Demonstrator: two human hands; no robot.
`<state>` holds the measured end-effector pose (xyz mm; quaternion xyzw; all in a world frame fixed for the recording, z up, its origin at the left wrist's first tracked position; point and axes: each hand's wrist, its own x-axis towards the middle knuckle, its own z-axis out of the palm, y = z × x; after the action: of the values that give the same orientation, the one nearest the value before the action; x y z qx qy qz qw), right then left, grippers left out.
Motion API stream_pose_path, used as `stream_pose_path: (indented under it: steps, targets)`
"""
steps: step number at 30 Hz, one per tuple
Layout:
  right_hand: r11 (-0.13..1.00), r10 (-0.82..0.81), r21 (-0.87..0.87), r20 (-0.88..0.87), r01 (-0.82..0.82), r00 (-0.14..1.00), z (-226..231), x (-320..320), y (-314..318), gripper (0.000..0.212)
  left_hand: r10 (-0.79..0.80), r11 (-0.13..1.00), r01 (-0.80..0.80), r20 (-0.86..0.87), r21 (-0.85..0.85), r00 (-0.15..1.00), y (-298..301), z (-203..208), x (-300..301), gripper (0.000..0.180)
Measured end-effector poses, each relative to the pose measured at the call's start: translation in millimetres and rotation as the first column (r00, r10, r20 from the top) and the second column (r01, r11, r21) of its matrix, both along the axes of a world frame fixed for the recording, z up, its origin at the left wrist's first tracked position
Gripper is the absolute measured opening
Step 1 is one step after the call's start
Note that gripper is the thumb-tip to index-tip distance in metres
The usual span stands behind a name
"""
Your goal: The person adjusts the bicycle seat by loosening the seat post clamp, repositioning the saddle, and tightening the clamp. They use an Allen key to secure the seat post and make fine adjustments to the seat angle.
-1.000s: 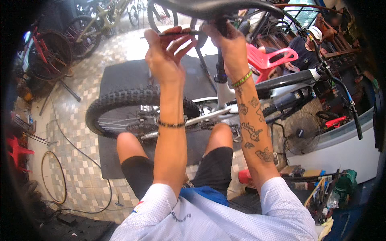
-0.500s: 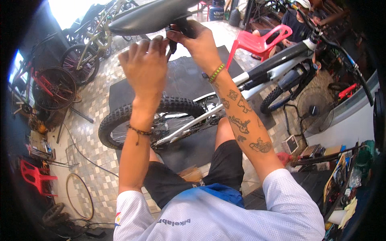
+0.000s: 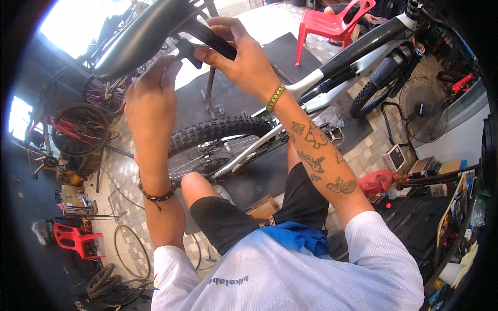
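Black saddle (image 3: 140, 39): is tilting in the air, past the mat's (image 3: 251, 189) far left corner. Left hand (image 3: 153, 98): is curling narrowly close under it, contents indeterminable. Black post (image 3: 210, 37): right hand (image 3: 241, 57) is gripping it. Red chair (image 3: 329, 23): is standing near the mat's far right corner.

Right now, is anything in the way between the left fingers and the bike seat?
No, nothing visible is. The left fingers are close beside the black seat; whether they touch it, I can't tell. The right hand grips the black post, off to the right.
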<state>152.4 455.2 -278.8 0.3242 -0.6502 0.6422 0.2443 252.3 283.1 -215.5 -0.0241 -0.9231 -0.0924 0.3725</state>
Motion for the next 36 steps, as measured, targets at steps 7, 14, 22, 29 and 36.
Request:
stream_pose_path:
  steps: [7,14,22,29,36]
  targets:
    - [0.996,-0.084,0.0,-0.368,0.091,0.926,-10,3,-3,0.093,-0.075,0.996,0.076,0.02,-0.04,0.997,-7,10,3,0.027]
    - [0.906,-0.253,0.135,-0.588,0.401,0.768,-20,29,-2,0.061,-0.022,0.999,0.01,0.305,0.038,0.952,3,-2,31,0.024]
    - [0.902,-0.43,-0.198,-0.306,0.385,0.85,-35,41,38,0.027,-0.689,0.512,0.331,0.15,0.793,0.709,4,21,47,0.039]
    - [0.714,0.344,-0.664,0.056,-0.222,0.937,4,-5,22,0.03,-0.587,0.366,0.522,-0.243,0.77,0.772,20,-10,-22,0.044]
    - [0.764,0.383,-0.579,0.052,-0.284,0.922,15,-18,1,0.024,-0.554,0.18,0.629,-0.451,0.756,0.7,28,-11,-53,0.029]
